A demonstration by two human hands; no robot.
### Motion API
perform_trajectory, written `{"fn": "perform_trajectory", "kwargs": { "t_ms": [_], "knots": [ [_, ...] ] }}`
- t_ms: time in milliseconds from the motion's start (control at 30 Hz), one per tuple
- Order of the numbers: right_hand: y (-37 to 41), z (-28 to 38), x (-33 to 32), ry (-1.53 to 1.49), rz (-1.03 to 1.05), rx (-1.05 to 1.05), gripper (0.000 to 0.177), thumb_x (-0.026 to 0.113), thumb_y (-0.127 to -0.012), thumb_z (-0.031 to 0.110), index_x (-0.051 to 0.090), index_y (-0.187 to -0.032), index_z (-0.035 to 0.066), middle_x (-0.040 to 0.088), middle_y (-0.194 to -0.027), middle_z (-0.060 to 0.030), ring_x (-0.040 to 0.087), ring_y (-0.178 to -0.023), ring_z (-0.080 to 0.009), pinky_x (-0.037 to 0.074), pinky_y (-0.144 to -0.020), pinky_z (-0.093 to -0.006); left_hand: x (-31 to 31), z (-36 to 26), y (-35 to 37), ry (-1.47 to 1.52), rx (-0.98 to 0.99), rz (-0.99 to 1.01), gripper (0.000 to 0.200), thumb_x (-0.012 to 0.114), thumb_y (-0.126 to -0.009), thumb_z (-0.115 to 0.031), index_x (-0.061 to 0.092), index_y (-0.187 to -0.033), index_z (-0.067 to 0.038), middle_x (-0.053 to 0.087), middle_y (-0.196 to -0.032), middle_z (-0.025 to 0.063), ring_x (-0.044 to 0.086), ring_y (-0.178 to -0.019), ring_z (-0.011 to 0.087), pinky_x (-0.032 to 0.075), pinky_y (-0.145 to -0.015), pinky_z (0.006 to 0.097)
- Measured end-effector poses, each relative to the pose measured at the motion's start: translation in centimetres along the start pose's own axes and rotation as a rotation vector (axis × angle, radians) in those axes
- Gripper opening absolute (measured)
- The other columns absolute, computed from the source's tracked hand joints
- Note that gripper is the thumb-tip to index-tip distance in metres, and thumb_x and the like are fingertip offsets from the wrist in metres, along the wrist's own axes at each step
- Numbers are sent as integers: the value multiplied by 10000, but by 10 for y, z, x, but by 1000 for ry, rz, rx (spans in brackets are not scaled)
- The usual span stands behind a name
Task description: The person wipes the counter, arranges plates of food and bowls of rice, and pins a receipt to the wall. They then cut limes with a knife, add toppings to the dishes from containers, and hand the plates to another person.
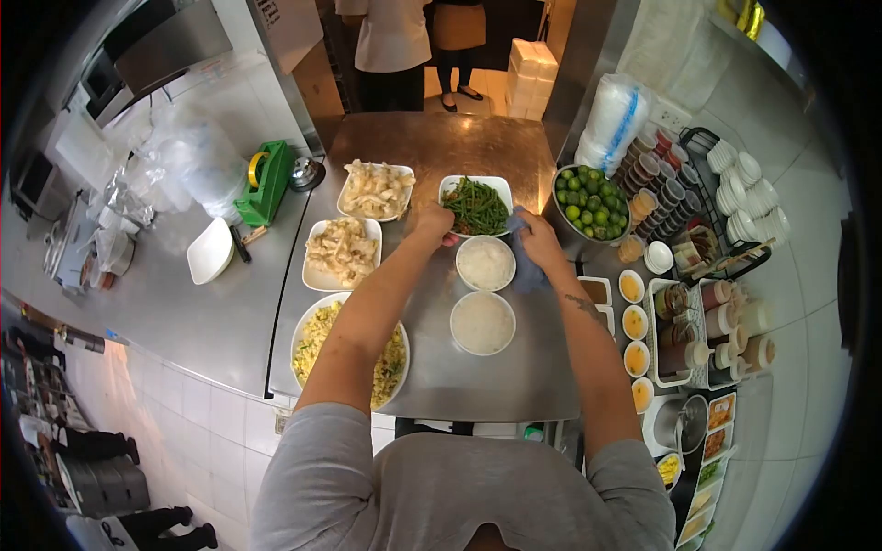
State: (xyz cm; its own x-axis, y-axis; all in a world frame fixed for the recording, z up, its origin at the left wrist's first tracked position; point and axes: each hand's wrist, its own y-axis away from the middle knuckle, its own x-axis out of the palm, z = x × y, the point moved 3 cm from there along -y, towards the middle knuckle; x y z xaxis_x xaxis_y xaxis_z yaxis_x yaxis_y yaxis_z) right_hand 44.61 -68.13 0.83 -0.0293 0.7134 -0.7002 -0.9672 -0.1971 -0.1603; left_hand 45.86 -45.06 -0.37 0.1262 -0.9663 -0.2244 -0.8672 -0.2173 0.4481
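Toward the far edge of the surface (427, 142), hold the dish (503, 189) of green beans (475, 207) flat, your left hand's (432, 223) fingers gripping its side, your right hand's (539, 241) gripping the blue cloth (528, 268).

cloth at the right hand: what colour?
Muted blue-grey. The cloth shows in the head view, the only one, by the right hand.

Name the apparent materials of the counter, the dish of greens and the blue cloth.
Counter: probably stainless steel, satin finish, from its grey sheen and blurred reflections.
Dish: ceramic or hard plastic, smooth; its even white rim fits either.
Cloth: likely fabric, matte, judging by soft folds.
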Motion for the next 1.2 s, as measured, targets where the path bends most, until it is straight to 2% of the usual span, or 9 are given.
{"fn": "perform_trajectory", "kwargs": {
  "t_ms": [167, 400, 567, 800, 900, 1000, 1033, 1067, 1200],
  "knots": [
    [22, -19, -7, -742, -40, 228, 311, 527, -842, 108, 581, -1139, 35, 632, -952, -123, 571, -891, -212, 432, -815, -311, 1, -4, -4, 23, -4, 56, 273, 402, -861, -33, 543, -1076, 60, 640, -793, 214, 631, -501, 270, 513, -371, 364],
    [53, 7, -25, -462, -244, 177, 289, 477, -855, 146, 582, -1080, -2, 624, -897, -134, 574, -832, -234, 437, -775, -322, 16, -8, -19, 88, -22, 34, 297, 384, -844, -15, 544, -1083, 55, 647, -774, 206, 627, -495, 252, 511, -367, 341],
    [119, 28, -44, -119, -340, 229, 294, 490, -832, 181, 592, -1048, 10, 627, -895, -173, 596, -842, -281, 450, -763, -361, -2, -5, -9, -267, -80, 244, 437, 343, -955, -349, 547, -1115, 2, 649, -834, 223, 655, -569, 277, 515, -428, 382],
    [225, 63, -8, -239, 823, 1, 479, 523, -778, 130, 556, -1255, 114, 647, -1030, -124, 597, -944, -197, 453, -856, -281, 3, 15, 70, -168, -185, 618, 704, 220, -937, -609, 507, -1213, -28, 641, -990, 225, 664, -758, 276, 493, -657, 370],
    [223, 88, 18, -239, 736, 10, 500, 520, -777, 124, 543, -1277, 118, 648, -1046, -129, 598, -931, -199, 450, -859, -274, 6, 13, 72, -133, -155, 589, 712, 223, -937, -608, 492, -1251, -28, 628, -1034, 225, 664, -753, 279, 497, -647, 368],
    [212, 88, 25, -156, 632, 56, 512, 521, -782, 119, 529, -1293, 110, 644, -1070, -144, 596, -920, -204, 450, -858, -282, -49, -23, 112, -391, 367, 275, 567, 383, -935, -501, 562, -1133, 0, 648, -1016, 188, 631, -914, 325, 491, -790, 391],
    [214, 82, 30, -187, 574, 47, 514, 521, -782, 115, 527, -1296, 113, 644, -1071, -147, 594, -908, -202, 452, -848, -283, -81, -1, 79, -559, 889, 131, 389, 482, -875, -277, 578, -1120, 9, 640, -1028, 202, 591, -1000, 337, 459, -875, 372],
    [216, 78, 31, -219, 516, 42, 516, 521, -782, 111, 525, -1298, 116, 643, -1071, -150, 592, -896, -201, 455, -838, -284, -120, -35, 132, -540, 474, -10, 353, 478, -800, -150, 608, -1097, -12, 626, -1042, 226, 595, -1003, 334, 461, -875, 387],
    [213, 84, 24, -251, 494, 137, 503, 546, -785, 164, 526, -1281, 84, 605, -1136, -207, 599, -1013, -314, 444, -901, -351, -260, 41, 62, -737, 295, -296, 416, 477, -867, -332, 554, -1182, -71, 609, -1090, 186, 603, -944, 339, 485, -789, 430]
  ]
}}
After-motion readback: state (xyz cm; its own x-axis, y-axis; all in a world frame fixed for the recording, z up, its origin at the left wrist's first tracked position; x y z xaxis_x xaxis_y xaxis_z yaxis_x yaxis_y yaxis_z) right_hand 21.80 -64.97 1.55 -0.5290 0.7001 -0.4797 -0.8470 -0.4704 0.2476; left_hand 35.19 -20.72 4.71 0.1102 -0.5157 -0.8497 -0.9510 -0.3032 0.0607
